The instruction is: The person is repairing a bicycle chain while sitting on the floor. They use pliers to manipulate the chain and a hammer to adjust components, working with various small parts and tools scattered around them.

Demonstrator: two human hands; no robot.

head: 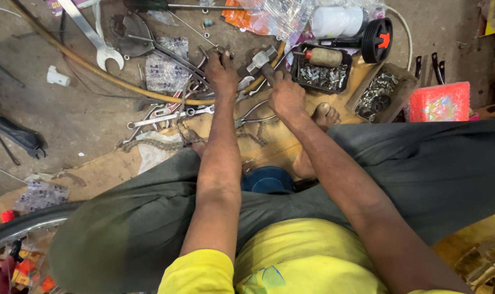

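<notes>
A grey steel hammer (261,61) is gripped by the closed right hand (285,97) while small metal parts (221,51) are pinched by the left hand (221,71), whose fingers could be struck by a slip

This is a bicycle repair workshop with the work done on a stained grey concrete floor (68,117). Near its far edge lie a large steel open-ended spanner (95,38), a rusty bicycle chain (155,144) and 2 open boxes of small metal nuts and washers (322,75), while a spoked bicycle wheel (24,226) shows at the near-left corner.
</notes>
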